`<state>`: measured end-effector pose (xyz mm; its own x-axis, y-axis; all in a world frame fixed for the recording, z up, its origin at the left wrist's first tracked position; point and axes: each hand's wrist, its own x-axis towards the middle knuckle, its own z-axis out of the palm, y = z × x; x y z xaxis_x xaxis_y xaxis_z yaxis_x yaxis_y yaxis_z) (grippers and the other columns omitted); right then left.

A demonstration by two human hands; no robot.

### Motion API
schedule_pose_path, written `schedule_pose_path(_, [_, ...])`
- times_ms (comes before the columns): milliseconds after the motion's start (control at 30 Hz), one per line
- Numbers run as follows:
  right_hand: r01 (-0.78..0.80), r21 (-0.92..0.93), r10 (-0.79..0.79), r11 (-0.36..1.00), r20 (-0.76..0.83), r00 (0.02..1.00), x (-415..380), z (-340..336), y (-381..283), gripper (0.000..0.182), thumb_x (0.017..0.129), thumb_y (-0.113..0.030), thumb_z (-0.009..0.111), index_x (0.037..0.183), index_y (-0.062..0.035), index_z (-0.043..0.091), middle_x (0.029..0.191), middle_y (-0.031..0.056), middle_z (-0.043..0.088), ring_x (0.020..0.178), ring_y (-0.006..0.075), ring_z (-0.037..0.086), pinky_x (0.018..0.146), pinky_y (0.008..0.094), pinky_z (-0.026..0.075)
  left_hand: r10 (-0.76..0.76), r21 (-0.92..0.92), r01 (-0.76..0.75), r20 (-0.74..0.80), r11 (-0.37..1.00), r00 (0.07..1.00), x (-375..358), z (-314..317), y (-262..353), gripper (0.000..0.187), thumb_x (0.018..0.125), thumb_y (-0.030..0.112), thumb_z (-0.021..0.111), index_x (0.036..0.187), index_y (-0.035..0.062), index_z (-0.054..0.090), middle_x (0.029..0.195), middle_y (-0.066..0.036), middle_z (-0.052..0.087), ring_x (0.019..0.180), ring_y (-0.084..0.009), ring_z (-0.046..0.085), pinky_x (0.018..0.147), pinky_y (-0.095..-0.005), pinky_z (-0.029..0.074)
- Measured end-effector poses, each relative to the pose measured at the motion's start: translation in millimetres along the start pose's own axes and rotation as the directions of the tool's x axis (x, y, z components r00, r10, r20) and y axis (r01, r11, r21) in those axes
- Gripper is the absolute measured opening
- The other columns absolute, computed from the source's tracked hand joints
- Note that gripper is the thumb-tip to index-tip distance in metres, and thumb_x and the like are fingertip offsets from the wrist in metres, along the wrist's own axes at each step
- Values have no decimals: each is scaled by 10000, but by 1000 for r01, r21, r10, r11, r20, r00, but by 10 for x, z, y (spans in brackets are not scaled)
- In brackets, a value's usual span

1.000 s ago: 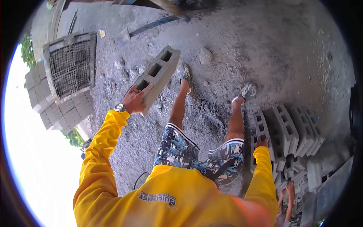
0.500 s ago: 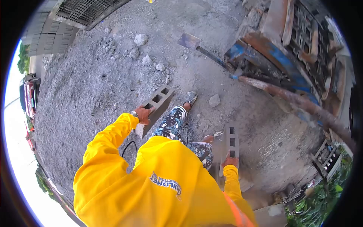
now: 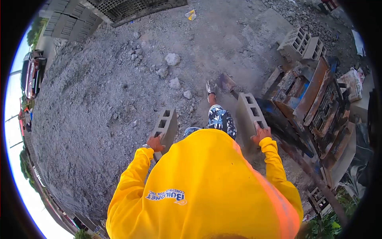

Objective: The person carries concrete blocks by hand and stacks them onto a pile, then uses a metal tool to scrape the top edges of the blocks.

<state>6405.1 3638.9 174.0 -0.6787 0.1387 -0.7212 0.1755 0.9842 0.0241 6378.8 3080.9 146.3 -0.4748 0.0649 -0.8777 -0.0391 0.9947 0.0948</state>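
My left hand point(image 3: 156, 143) grips a grey hollow concrete block point(image 3: 172, 128) by its end, the fingers hooked into a top hole. On the other side my right hand point(image 3: 261, 134) is closed on a second hollow concrete block point(image 3: 246, 117), with fingertips at its nearest hole. Both blocks hang beside my legs with their openings facing up. Between them show my patterned shorts point(image 3: 222, 119) and one foot in a shoe point(image 3: 209, 88). The undersides of the blocks are out of sight.
A rusty metal block-making machine point(image 3: 314, 99) stands close on the right. Stacked blocks point(image 3: 296, 42) lie beyond it. Ahead are loose stones point(image 3: 172, 59); a gravel heap point(image 3: 83, 107) spreads left. More stacked blocks point(image 3: 69, 22) and a dark grid frame point(image 3: 119, 10) stand at top left.
I have stepped forward, and the machine's rusty parts now sit closer on my right. The right block has swung forward and up in view; both hands keep their blocks.
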Motion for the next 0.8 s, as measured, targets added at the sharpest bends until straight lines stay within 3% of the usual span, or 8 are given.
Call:
schedule_pose_path(133, [49,0,-49,999,-12,999,706,-1196,-229,817,744,-329,631,1467,-121,312,1095,181,669,1057,316,622,1074,421,271,-28,-186,26,-11,982,1000,419,-430,-50,825,782,451,675,1479,234,292,1313,-237,526,1239,-468,449,1015,-496,410])
schedule_pose_path(233, [79,42,-81,996,37,996,1413,-1975,-292,805,742,-327,635,1457,-120,328,1114,168,667,1078,313,614,1079,432,268,-58,-230,50,-27,972,998,1330,-455,-499,782,795,532,605,1465,260,308,1226,-270,569,1143,-484,526,957,-530,439])
schedule_pose_path(567, [122,-14,-120,992,82,989,3187,-4221,-605,825,734,-381,654,1455,-146,331,1198,170,630,1138,313,584,1077,466,275,-181,-272,192,66,943,981,2082,-2540,-382,744,822,504,582,1455,219,315,1183,-274,589,1118,-459,551,942,-521,449])
schedule_pose_path(800, [121,-138,-95,983,179,979,4911,-5769,-629,896,726,-448,698,1473,-152,302,1297,144,578,1222,292,532,1093,448,269,-151,-300,169,81,939,985,3480,-4188,437,719,840,484,565,1449,189,320,1153,-277,602,1100,-442,569,932,-515,457])
